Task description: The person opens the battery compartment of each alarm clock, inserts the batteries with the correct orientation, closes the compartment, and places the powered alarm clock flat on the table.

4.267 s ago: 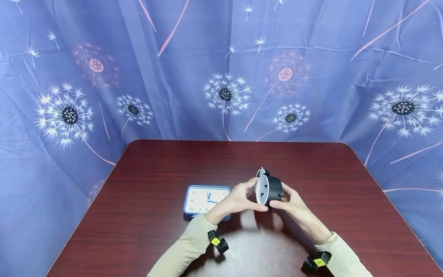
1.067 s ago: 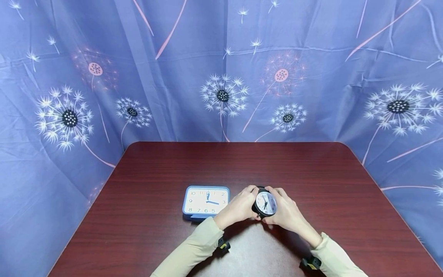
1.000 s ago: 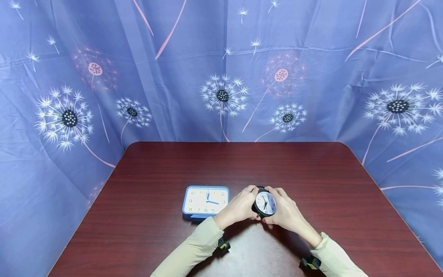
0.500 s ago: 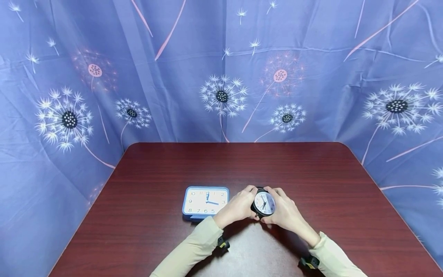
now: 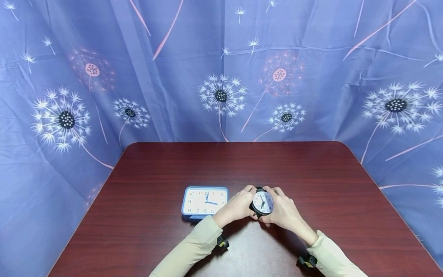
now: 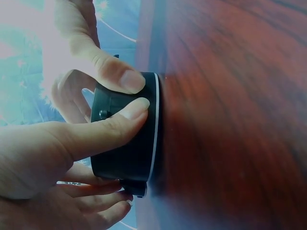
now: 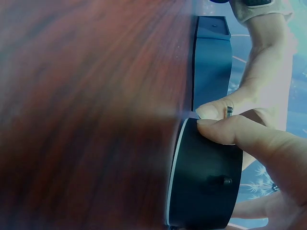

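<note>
A round black alarm clock [image 5: 263, 202] with a white dial lies face up, its back towards the table. My left hand [image 5: 238, 207] grips its left side, and my right hand [image 5: 284, 211] grips its right side. Both thumbs press on the black side wall [image 6: 125, 160] at the near edge, as the left wrist view shows. The fingers curl round the far side, partly hidden in the head view. From the right wrist, the clock's white back rim [image 7: 175, 172] appears at or very near the tabletop.
A blue rectangular alarm clock [image 5: 205, 200] leans back on the table just left of the hands; my left forearm covers its lower right corner. The dark red wooden table [image 5: 166, 165] ends at a blue dandelion-print curtain [image 5: 180, 77].
Several seconds ago both hands held the round clock raised, its white back turned left. It has since been turned face up and lowered. Over the last second hands and clock hardly move.
</note>
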{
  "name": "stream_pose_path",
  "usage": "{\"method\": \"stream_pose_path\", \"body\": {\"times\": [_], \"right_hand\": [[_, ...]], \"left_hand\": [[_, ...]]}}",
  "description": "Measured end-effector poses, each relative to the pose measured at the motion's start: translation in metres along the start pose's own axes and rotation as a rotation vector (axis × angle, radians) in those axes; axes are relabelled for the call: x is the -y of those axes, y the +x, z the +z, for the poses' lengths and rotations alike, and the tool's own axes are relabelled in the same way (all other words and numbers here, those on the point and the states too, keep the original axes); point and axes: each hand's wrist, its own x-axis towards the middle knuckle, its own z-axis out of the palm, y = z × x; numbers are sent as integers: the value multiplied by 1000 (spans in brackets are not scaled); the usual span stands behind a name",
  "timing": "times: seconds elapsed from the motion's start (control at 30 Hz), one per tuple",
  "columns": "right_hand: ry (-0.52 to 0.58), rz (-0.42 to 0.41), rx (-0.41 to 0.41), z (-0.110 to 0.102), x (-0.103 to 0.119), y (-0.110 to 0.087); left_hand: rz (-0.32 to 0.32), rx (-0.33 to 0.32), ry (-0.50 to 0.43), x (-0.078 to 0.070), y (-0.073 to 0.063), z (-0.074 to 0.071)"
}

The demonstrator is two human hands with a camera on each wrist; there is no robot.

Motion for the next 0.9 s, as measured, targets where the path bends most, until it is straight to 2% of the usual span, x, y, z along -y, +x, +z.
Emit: {"method": "stream_pose_path", "body": {"times": [0.27,0.5,0.67,0.8,0.9], "right_hand": [[-29,7,-6,0,3,-1],[-30,31,32,-1,6,2],[-26,54,71,-4,10,2],[-7,86,114,-10,11,1],[3,78,124,-17,7,1]], "left_hand": [[-13,6,-6,0,-2,1],[-27,8,-5,2,-3,0],[-47,33,7,4,-3,0],[-42,49,26,9,-5,-4],[-51,65,-5,14,-11,-14]]}}
